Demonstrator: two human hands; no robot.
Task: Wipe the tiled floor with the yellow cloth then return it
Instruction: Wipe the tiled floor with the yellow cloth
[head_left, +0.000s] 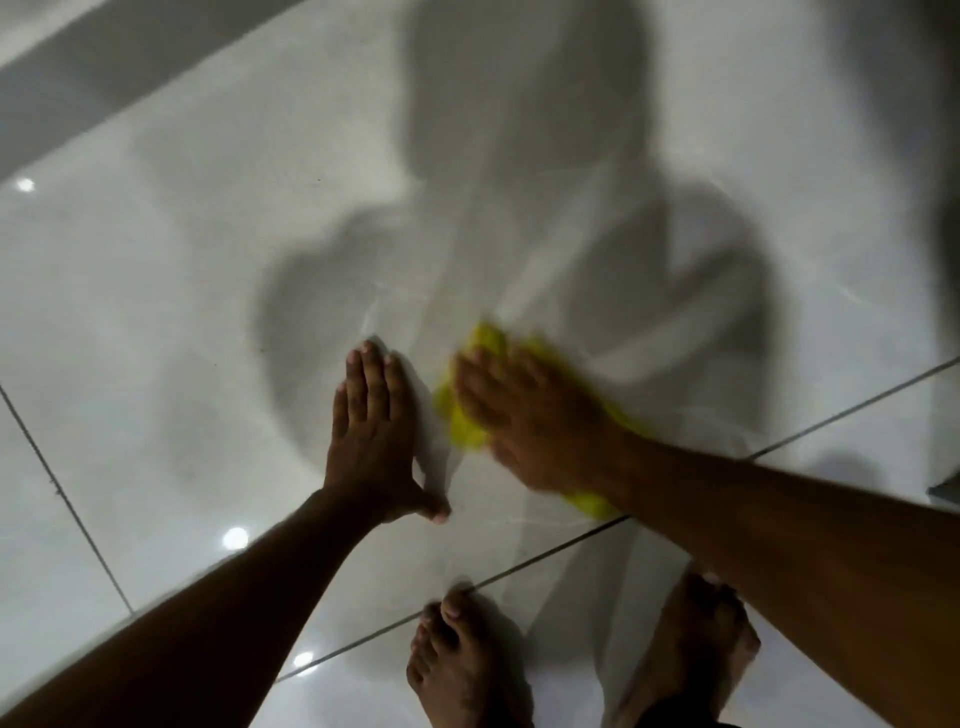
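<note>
Right hand (530, 415) pressed flat and blurred on the yellow cloth (462, 415), pinning rather than clutching it to the glossy tiled floor (156, 312); left hand (374, 436) beside it, open, bracing, holding nothing. Best kept: even palm pressure, overlapping strokes toward the grout line (519, 561)

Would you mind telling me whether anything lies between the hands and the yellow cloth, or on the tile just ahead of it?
Nothing visible does. The right hand lies flat on the yellow cloth, pressing it to the tiled floor. The left hand rests flat on the tile beside it. The tile ahead shows only shadow and reflections.
</note>
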